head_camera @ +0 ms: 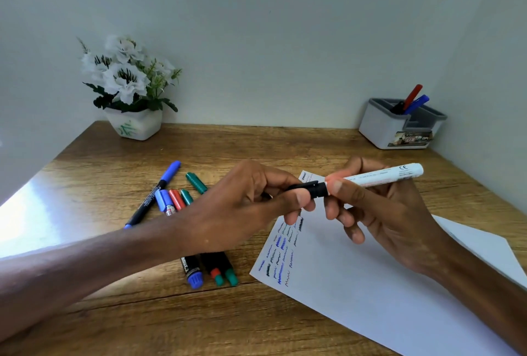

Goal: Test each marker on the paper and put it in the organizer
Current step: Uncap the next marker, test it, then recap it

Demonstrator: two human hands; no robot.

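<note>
My right hand [379, 213] grips a white marker [382, 176] by its barrel, held level above the paper [356, 284]. My left hand [251, 204] pinches the marker's black cap [312, 188], which sits at the barrel's left end. The sheet carries several short blue and black scribbles [281, 253] along its left edge. Several more markers [182, 198] with blue, red and green caps lie on the desk to the left, partly hidden under my left forearm. A grey-and-white organizer [382, 127] stands at the back right, with a red and a blue marker [412, 100] in it.
A white pot of white flowers [128, 87] stands at the back left of the wooden desk [256, 141]. Walls close the desk in behind and on the right. A long blue-capped pen [155, 191] lies beside the loose markers.
</note>
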